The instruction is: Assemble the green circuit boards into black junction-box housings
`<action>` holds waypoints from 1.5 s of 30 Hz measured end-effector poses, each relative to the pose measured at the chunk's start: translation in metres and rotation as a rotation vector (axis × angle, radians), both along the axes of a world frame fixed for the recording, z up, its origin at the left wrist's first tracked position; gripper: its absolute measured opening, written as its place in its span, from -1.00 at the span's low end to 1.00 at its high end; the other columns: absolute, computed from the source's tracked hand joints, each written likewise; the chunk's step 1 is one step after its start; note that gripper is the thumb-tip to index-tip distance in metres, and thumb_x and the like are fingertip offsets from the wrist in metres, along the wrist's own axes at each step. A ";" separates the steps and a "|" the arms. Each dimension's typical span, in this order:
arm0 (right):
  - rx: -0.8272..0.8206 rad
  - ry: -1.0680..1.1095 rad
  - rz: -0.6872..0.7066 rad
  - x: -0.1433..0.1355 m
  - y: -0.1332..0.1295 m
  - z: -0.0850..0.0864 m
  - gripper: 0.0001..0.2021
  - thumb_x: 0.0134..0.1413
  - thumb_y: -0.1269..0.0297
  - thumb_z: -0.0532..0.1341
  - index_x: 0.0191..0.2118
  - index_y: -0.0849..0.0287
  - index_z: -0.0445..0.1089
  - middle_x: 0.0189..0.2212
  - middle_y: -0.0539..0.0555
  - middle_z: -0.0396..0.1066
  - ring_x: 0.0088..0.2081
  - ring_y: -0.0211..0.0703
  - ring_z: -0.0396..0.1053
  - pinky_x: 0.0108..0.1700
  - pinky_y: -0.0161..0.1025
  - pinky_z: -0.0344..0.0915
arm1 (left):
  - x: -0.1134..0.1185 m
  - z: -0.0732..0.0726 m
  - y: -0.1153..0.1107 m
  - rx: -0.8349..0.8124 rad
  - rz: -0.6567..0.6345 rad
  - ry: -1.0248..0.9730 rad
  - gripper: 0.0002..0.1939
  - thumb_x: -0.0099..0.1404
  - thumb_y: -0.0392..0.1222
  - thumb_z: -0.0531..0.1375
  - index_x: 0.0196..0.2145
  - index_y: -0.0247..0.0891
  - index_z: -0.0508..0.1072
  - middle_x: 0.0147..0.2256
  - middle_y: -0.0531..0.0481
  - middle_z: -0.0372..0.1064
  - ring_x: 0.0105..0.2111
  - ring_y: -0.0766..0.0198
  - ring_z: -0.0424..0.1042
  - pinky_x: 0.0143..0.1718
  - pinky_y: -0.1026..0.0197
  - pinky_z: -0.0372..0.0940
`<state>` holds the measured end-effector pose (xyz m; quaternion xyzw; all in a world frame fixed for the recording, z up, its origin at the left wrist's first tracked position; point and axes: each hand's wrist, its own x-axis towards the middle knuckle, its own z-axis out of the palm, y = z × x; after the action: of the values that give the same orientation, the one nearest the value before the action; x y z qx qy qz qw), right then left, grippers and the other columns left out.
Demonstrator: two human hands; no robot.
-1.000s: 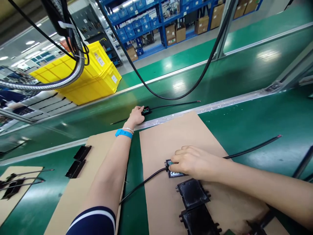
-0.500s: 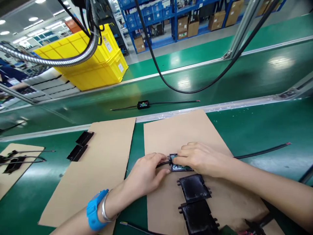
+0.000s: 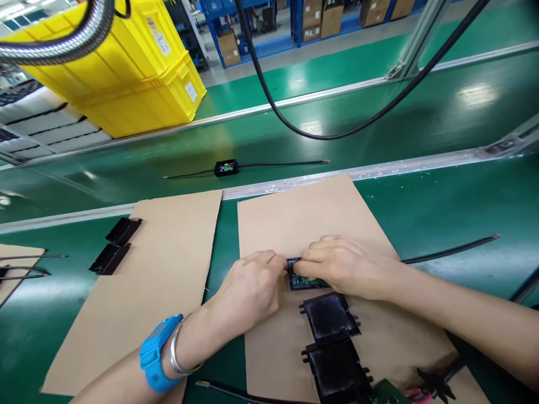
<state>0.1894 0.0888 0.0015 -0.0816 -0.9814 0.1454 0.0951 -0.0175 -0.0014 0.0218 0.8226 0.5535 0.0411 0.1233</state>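
A small black rectangular housing with a green circuit board is gripped on brown cardboard by the bent fingers of the left hand and right hand.

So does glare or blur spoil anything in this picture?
Head view: white glare patches on the far green surface; head view: apparent wide-lens stretch toward the edges; head view: label print on the yellow crates too soft to read.
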 end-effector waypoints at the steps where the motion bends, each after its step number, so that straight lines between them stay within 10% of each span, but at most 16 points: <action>1: -0.005 0.001 -0.001 0.000 0.000 0.000 -0.77 0.21 0.55 0.03 -0.20 0.14 0.37 -0.43 -0.02 0.37 -0.39 -0.22 0.23 -0.31 -0.23 0.05 | 0.000 0.002 0.001 -0.019 0.007 -0.008 -0.74 0.29 -0.40 -0.02 -0.24 -0.29 0.45 -0.36 -0.10 0.45 -0.34 0.12 0.45 -0.30 0.10 0.39; 19: 0.099 -0.071 0.030 -0.008 -0.016 0.003 -0.88 0.15 0.48 0.19 -0.39 0.18 0.40 -0.33 0.07 0.36 -0.29 -0.11 0.21 -0.34 -0.14 -0.04 | 0.022 -0.001 0.001 0.014 0.070 0.261 -0.88 0.12 -0.39 0.08 -0.46 -0.23 0.38 -0.52 -0.04 0.39 -0.54 0.15 0.40 -0.53 0.15 0.22; 29: 0.004 -0.129 -0.127 0.000 -0.021 0.012 -0.81 0.16 0.47 0.13 -0.20 0.19 0.48 -0.31 0.11 0.36 -0.20 -0.07 0.21 -0.25 -0.12 0.02 | -0.007 -0.025 -0.020 0.196 0.064 -0.196 -0.88 0.37 -0.28 0.12 -0.19 -0.21 0.46 -0.29 -0.01 0.45 -0.27 0.20 0.43 -0.21 0.14 0.34; 34: 0.021 -0.133 -0.092 -0.016 -0.035 0.012 -0.89 0.07 0.41 0.20 -0.41 0.23 0.47 -0.34 0.15 0.36 -0.19 -0.03 0.17 -0.28 -0.08 -0.01 | -0.010 -0.035 -0.021 0.258 -0.018 -0.239 -0.78 0.36 -0.43 0.06 -0.18 -0.21 0.45 -0.25 0.00 0.47 -0.27 0.23 0.42 -0.23 0.17 0.32; 45: -0.132 -0.003 -0.259 0.006 -0.011 0.011 -0.83 0.14 0.22 0.21 -0.20 0.09 0.52 -0.26 0.13 0.28 -0.12 -0.01 0.17 -0.10 -0.08 0.13 | -0.011 -0.005 -0.002 0.073 -0.214 -0.119 -0.74 0.33 -0.30 0.14 -0.02 -0.25 0.35 -0.04 -0.13 0.31 -0.11 0.09 0.33 -0.10 0.01 0.33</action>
<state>0.1953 0.0774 0.0121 -0.2137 -0.9511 0.1961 0.1060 -0.0285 -0.0039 0.0167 0.8769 0.4526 0.0968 0.1294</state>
